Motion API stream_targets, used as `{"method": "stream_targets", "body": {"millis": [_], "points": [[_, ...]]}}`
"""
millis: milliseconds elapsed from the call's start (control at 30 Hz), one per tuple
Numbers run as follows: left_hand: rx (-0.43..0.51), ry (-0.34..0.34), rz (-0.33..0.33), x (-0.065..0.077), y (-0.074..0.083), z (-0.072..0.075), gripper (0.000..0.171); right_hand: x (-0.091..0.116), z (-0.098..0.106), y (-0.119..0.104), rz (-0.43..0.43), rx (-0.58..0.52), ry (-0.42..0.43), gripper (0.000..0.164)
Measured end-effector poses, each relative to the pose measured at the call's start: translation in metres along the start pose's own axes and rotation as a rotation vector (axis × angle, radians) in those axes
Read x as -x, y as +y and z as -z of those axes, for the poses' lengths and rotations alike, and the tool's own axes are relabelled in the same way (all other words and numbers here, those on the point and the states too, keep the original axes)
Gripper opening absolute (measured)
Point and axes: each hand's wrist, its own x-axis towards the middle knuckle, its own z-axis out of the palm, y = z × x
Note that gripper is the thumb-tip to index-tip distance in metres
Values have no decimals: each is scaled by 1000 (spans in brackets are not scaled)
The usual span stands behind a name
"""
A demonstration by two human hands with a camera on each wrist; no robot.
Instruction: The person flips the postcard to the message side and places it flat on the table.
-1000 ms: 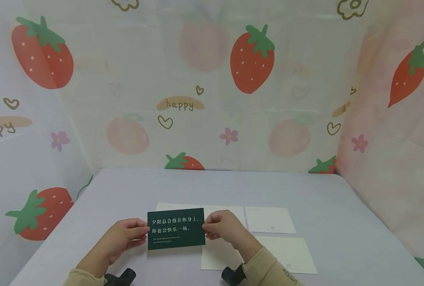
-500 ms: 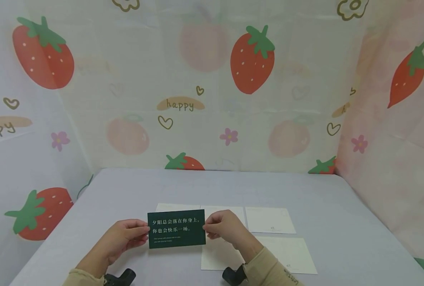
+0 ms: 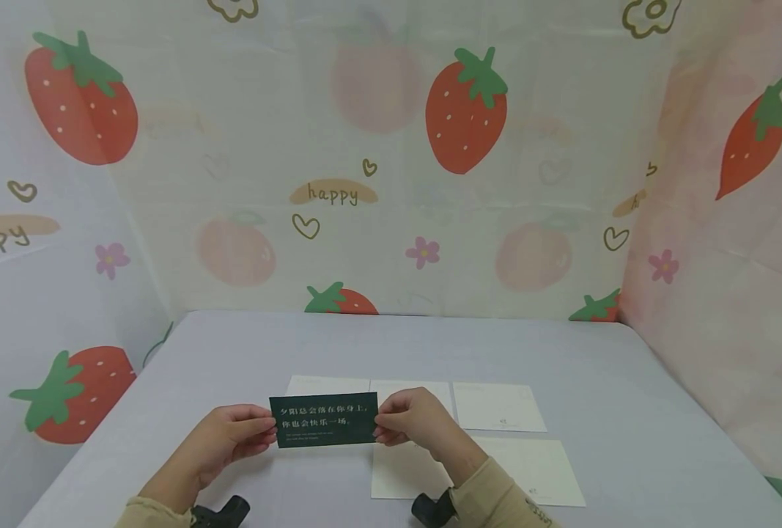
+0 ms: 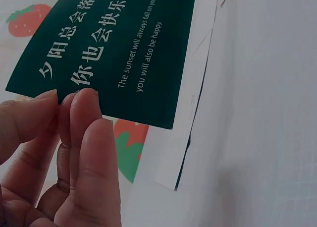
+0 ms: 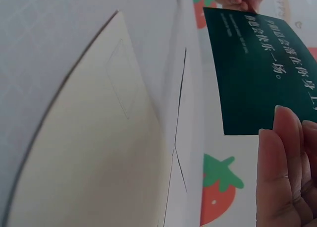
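Observation:
A dark green postcard [image 3: 325, 420] with white Chinese and small English lettering is held up above the table, its printed face toward the head camera. My left hand [image 3: 235, 440] pinches its left edge between thumb and fingers. At the opposite edge, my right hand [image 3: 420, 429] grips it the same way. In the left wrist view the postcard [image 4: 124, 53] has its English lines facing the camera, beside the fingertips [image 4: 86, 100]. The right wrist view shows the same postcard [image 5: 257, 73] tilted, with the left hand at its far end.
Several cream cards lie face down on the white table [image 3: 232, 345] in two rows, among them a back-right card [image 3: 499, 405] and a front-right card [image 3: 536, 473]. Strawberry-printed cloth [image 3: 391, 147] walls the back and sides.
The postcard has tipped so that its face looks shorter in the head view, its top edge slightly lower and its bottom edge higher. Both hands keep their hold in nearly the same place.

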Motion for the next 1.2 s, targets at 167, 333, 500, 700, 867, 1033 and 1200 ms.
{"method": "stream_targets", "body": {"millis": [167, 333, 500, 700, 867, 1033, 1200], "points": [[24, -17, -1, -1, -1, 1, 28, -1, 0, 1, 0, -16, -8, 6], [41, -31, -4, 0, -1, 1, 28, -2, 0, 3, -8, -3, 1, 5], [28, -32, -14, 1, 0, 1, 30, -2, 0, 3, -10, -3, -1, 5], [45, -64, -34, 3, 1, 2, 37, 1, 2, -1, 12, -25, -43, 9], [51, -44, -19, 4, 2, 0, 42, 2, 2, -1, 8, -24, -55, 13], [39, -7, 0, 4, 1, -2, 41, 1, 1, 1, -4, -2, -27, 11], [38, -6, 0, 3, -2, -2, 35, 1, 0, 1, -6, 11, -18, 8]]}}
